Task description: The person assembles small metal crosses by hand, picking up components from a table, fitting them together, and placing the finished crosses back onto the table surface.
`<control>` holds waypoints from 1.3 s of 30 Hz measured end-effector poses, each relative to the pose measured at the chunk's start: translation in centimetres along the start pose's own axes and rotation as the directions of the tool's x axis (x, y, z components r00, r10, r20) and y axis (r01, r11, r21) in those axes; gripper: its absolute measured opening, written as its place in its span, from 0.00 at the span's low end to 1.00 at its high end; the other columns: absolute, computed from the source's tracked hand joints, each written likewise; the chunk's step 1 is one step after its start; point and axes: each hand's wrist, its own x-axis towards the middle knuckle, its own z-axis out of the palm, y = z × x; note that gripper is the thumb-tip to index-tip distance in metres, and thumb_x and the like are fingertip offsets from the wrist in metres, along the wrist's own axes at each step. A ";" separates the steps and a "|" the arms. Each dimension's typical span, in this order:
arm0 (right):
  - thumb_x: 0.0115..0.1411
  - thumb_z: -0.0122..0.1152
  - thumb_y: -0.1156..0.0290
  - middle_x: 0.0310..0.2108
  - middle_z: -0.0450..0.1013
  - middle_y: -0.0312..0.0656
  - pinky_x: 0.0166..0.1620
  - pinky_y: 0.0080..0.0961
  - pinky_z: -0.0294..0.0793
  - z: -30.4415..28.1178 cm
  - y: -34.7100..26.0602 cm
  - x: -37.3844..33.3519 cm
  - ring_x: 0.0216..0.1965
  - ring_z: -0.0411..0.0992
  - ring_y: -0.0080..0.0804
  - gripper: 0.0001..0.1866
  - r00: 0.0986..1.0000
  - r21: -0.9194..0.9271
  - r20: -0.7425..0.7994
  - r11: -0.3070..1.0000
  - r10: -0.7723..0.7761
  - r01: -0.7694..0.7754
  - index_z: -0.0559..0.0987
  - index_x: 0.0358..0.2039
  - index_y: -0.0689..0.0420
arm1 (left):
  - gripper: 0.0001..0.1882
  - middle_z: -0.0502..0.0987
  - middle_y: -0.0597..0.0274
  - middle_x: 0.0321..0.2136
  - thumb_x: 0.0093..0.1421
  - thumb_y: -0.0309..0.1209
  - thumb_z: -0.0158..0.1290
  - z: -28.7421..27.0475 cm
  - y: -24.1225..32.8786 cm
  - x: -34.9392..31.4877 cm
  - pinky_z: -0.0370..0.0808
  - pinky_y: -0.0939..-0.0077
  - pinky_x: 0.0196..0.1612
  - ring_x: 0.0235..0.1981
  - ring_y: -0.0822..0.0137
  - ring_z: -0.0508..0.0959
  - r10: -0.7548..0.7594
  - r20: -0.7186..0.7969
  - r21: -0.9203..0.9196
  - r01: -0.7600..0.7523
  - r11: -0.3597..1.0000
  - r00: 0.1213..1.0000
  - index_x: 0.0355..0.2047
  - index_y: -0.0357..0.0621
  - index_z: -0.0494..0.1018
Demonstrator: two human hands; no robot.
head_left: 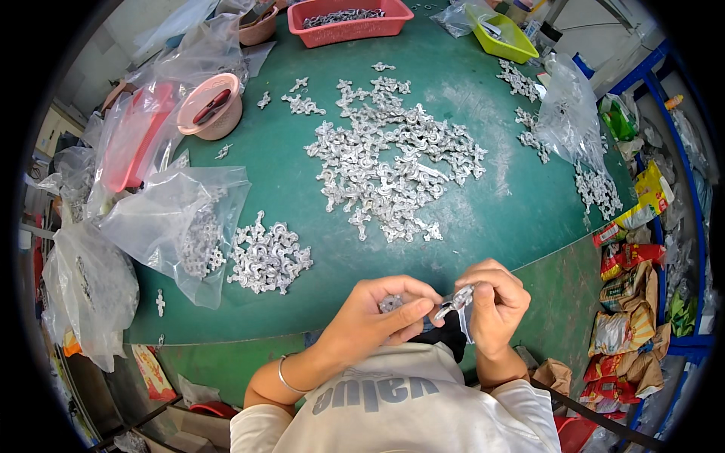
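Note:
Both hands are close together in front of my chest, at the near edge of the green table [279, 158]. Curled fingers of my left hand [370, 313] close round a small grey metal casting [390, 303], partly hidden by the palm. My right hand [495, 306] pinches another silver metal casting [458, 297] between thumb and fingers, and the left fingertips come up close to it. Whether they touch it, I cannot tell. Beyond the hands spreads a large loose pile of similar knobbly silver castings [385, 162]. A smaller heap [270, 258] lies to its left.
Clear plastic bags [170, 219] with castings lie at left, beside a pink basket [211, 106] holding a red-handled tool. A red tray [347, 29] of metal parts and a yellow-green basket [506, 38] stand at the back. More castings [596, 190] and blue shelving [691, 343] are at right.

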 end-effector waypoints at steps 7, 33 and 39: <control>0.53 0.56 0.72 0.24 0.71 0.45 0.26 0.19 0.65 -0.6 1.5 -0.3 0.23 0.68 0.28 0.08 0.985 0.057 0.031 0.984 -0.172 0.170 0.77 0.27 0.65 | 0.09 0.73 0.59 0.24 0.54 0.25 0.52 0.0 0.1 0.2 0.54 0.90 0.14 0.13 0.82 0.60 -0.088 -0.037 0.082 0.091 0.992 0.995 0.35 0.33 0.70; 0.53 0.57 0.73 0.29 0.72 0.46 0.36 0.24 0.65 -0.8 1.0 -0.6 0.32 0.67 0.31 0.09 0.980 0.347 0.096 0.917 0.174 -0.197 0.76 0.30 0.68 | 0.08 0.72 0.64 0.30 0.45 0.16 0.57 0.3 -0.8 -0.3 0.59 0.90 0.21 0.20 0.85 0.64 0.458 -0.052 0.434 -0.392 0.811 0.888 0.26 0.37 0.71; 0.53 0.55 0.74 0.30 0.72 0.47 0.37 0.23 0.64 -0.8 0.5 -0.5 0.32 0.67 0.30 0.09 0.967 0.377 0.144 0.892 0.208 -0.248 0.75 0.31 0.69 | 0.10 0.72 0.60 0.28 0.41 0.17 0.60 0.5 -0.4 -0.6 0.61 0.89 0.25 0.22 0.82 0.64 0.378 -0.040 0.404 -0.331 0.853 0.925 0.24 0.37 0.70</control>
